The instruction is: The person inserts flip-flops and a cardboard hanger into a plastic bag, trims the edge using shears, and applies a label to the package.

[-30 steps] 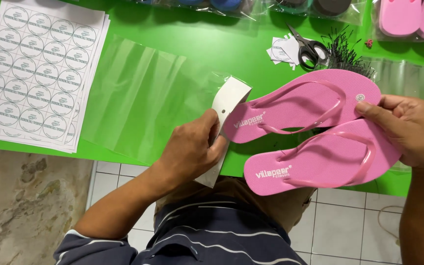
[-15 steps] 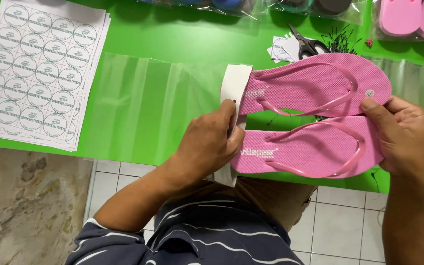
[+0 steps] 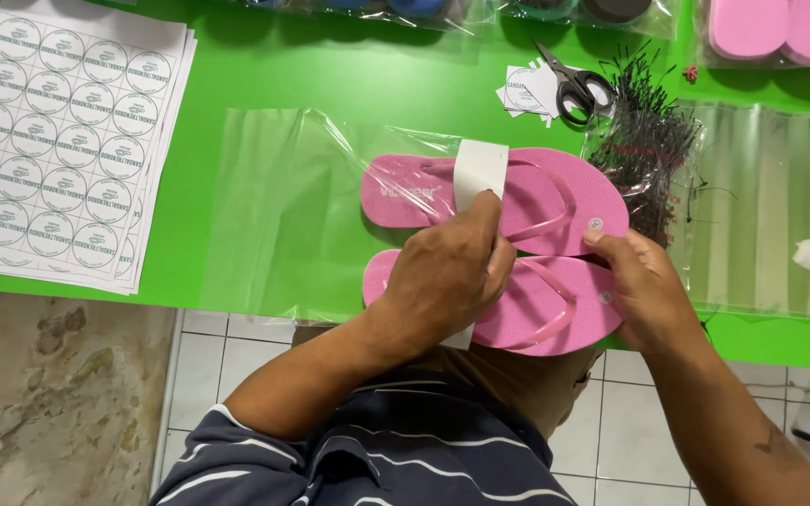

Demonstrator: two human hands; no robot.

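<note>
Flip-flops [image 3: 555,201] shifted into clear bag [image 3: 274,211], left hand [image 3: 447,272] gripping white card [image 3: 478,173], right hand [image 3: 644,281] pinching toes.

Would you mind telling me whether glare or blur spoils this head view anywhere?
Head view: sharp and evenly lit; pale glare streaks the clear plastic bag; the left hand casts only a soft shadow on the pink flip-flops; the right hand is crisp, unblurred.

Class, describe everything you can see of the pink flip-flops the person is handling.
The pink flip-flops are a pair with a finely textured foam-like sole and glossy pink straps. They lie flat, side by side, straps up, across the near edge of the green table, heel ends on a clear plastic bag. A white paper band crosses both. The left hand presses on the band and soles; the right hand grips the toe ends.
</note>
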